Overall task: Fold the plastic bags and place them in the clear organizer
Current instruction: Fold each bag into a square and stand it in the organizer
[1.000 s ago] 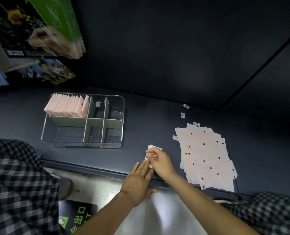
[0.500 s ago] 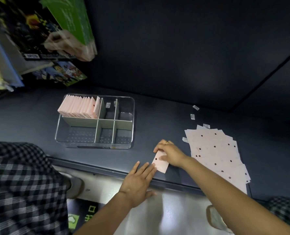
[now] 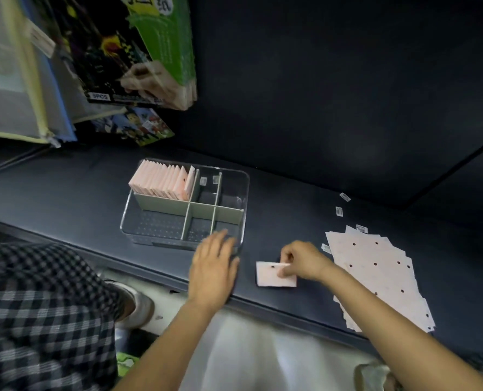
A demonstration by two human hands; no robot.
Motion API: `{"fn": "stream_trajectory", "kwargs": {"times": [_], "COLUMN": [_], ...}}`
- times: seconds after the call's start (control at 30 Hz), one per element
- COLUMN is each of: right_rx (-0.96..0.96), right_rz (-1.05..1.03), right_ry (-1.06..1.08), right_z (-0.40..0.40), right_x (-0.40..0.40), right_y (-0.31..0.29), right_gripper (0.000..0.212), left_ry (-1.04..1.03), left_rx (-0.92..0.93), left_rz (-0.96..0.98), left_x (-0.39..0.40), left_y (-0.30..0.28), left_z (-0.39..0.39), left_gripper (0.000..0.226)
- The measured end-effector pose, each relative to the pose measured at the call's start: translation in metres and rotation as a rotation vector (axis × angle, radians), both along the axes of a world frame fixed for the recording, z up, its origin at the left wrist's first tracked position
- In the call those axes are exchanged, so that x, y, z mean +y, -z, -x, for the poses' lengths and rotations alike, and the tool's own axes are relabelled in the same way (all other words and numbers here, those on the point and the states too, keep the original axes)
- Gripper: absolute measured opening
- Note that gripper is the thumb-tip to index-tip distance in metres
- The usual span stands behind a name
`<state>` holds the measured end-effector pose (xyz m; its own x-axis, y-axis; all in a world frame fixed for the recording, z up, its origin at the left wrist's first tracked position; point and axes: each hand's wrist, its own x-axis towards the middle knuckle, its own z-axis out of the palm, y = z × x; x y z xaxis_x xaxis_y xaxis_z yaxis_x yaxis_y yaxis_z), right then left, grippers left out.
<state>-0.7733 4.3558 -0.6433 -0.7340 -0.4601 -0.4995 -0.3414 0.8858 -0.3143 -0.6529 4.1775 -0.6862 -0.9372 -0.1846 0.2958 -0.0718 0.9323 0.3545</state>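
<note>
One folded bag (image 3: 274, 275) lying flat, long axis left-right | right hand (image 3: 302, 261) pinching it | left hand (image 3: 213, 266) spread flat

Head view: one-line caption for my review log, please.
Right hand pinches a folded pink bag on the dark counter; left hand rests flat by the clear organizer.

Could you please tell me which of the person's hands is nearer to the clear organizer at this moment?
The left. The left hand overlaps the clear organizer at its near right corner; the right hand is off to its right, pinching the folded bag.
</note>
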Motion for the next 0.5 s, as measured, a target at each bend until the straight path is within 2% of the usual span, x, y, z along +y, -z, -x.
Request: {"fn": "stream_trajectory", "kwargs": {"times": [0.13, 0.23, 0.33, 0.43, 0.5], "right_rx": [-0.038, -0.011, 0.079, 0.206, 0.214], "right_rz": [0.411, 0.507, 0.479, 0.284, 0.193], "right_ry": [0.304, 0.35, 0.334, 0.259, 0.26], "right_z": [-0.004, -0.011, -0.015, -0.017, -0.018], "right_x": [-0.041, -0.081, -0.116, -0.139, -0.147], "right_y": [-0.02, -0.022, -0.021, -0.016, -0.012], "right_gripper": [0.021, 0.015, 0.017, 0.025, 0.024], "left_ry": [-0.367, -0.409, -0.397, -0.358, -0.322], "left_rx": [-0.206, -0.268, -0.202, -0.146, -0.112], "left_rz": [-0.165, -0.216, -0.263, -0.341, -0.405], "left_x": [-0.045, -0.054, -0.048, -0.038, -0.031], "left_y": [0.001, 0.008, 0.007, 0.006, 0.006], "left_z": [0.004, 0.003, 0.004, 0.002, 0.001], "left_gripper": [0.055, 0.057, 0.051, 0.046, 0.043]}}
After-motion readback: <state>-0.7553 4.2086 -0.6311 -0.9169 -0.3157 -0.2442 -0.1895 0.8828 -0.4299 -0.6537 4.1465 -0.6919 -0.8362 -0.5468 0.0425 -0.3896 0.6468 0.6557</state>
